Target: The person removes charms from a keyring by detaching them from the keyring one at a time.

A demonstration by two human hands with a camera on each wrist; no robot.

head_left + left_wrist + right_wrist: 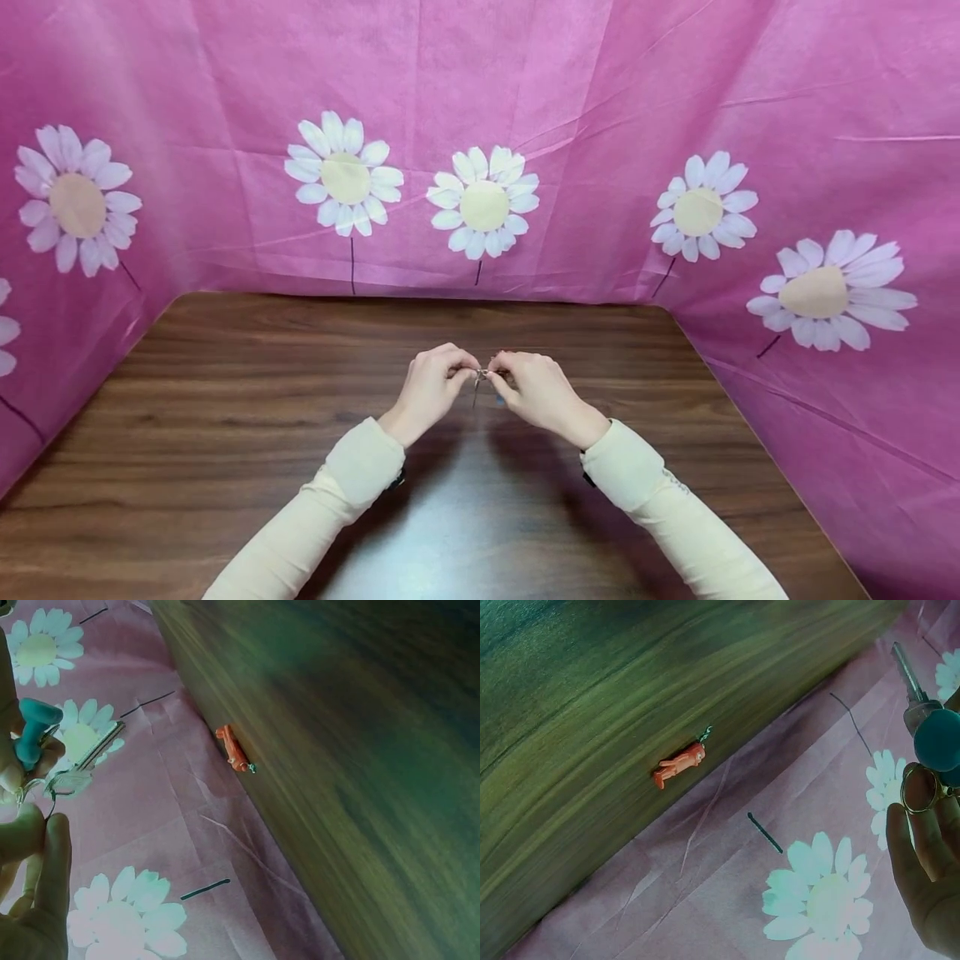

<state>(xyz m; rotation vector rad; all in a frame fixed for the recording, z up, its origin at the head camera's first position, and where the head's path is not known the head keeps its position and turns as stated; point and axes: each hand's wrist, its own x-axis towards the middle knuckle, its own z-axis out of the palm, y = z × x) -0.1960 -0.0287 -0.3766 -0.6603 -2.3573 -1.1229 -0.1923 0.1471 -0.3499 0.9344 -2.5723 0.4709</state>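
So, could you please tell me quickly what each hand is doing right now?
Left hand: fingers curled, pinching the key ring.
Right hand: fingers curled, pinching the same key ring, with its key and teal-capped key.

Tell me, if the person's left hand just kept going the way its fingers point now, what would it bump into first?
Most likely the right hand. The left hand points its fingertips inward at it, both pinching a key ring with a key between them. The ring comes first, then those fingers; depth looks about equal, though that is hard to judge.
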